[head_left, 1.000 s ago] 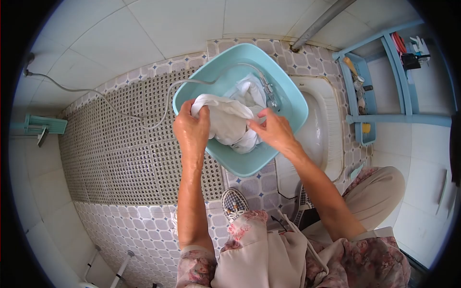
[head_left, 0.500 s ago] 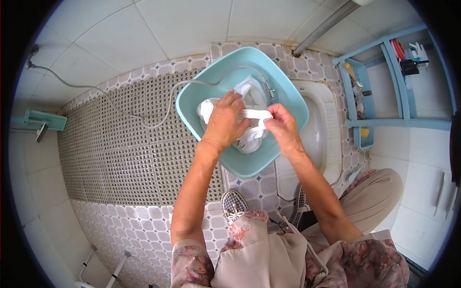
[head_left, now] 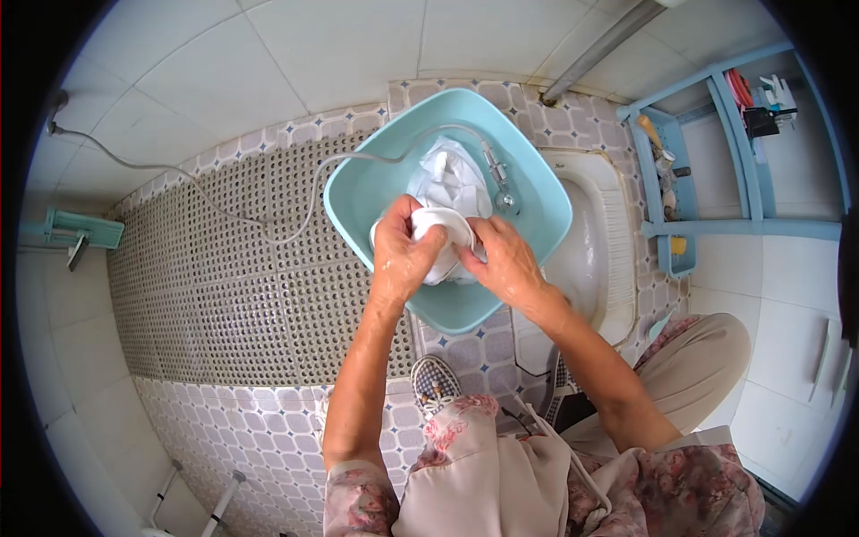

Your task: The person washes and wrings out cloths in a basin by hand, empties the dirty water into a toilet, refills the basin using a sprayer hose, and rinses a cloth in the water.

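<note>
Both hands work on a white cloth garment (head_left: 445, 222) over a light-blue plastic basin (head_left: 343, 197). On its left side, my left hand (head_left: 403, 252) is closed, the thumb pressing a folded, band-like edge of the cloth. My right hand (head_left: 503, 259) pinches the same band from the right, fingertips partly hidden by the fabric. More white cloth (head_left: 452, 174) lies bunched in the basin beyond the hands; I cannot tell whether it is the same piece. A metal spray head (head_left: 497, 170) rests in the basin to the right of the cloth.
A grey hose (head_left: 304, 210) runs from the left wall over a perforated floor mat (head_left: 215, 268) into the basin. Right of the basin is a squat toilet (head_left: 617, 242). A blue shelf rack (head_left: 756, 161) holding brushes and small items stands at the right wall.
The stretched white strip between my hands is now gathered into a rounded fold. My right hand has moved left and down, and my left fingers have curled around the cloth.
</note>
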Motion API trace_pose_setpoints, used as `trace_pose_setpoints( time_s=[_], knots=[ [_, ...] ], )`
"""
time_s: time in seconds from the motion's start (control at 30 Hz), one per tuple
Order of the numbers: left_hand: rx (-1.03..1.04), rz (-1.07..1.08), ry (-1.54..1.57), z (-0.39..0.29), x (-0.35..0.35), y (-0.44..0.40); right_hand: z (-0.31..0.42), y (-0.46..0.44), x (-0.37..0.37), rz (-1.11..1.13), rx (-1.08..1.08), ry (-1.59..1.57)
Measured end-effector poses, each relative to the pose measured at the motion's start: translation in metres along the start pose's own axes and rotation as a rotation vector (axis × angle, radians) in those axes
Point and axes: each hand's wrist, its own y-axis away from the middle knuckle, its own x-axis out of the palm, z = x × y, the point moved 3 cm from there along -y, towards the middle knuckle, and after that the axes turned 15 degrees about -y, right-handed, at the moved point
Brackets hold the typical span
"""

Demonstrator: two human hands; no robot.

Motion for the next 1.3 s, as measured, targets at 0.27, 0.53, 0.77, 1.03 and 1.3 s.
trace_pose_setpoints(
  time_s=[0.27, 0.53, 0.77, 1.03, 1.3],
  knots=[
    [0.154, 0.120, -0.574, -0.036, 0.012, 0.032, -0.049, 0.006, -0.003, -0.303, 0.360, -1.139],
    [0.152, -0.186, -0.444, -0.032, -0.008, 0.014, 0.063, 0.002, -0.051, 0.179, 0.149, -0.844],
    [0.140, 0.077, -0.267, -0.078, 0.011, 0.052, 0.024, -0.026, -0.052, -0.273, -0.143, -0.004],
    [0.174, -0.248, -0.898, -0.026, 0.007, 0.019, 0.043, -0.003, -0.028, 0.094, 0.087, -0.614],
    [0.095, -0.042, -0.135, -0.027, 0.013, 0.033, -0.001, -0.014, -0.033, -0.134, 0.050, 0.137]
  ],
)
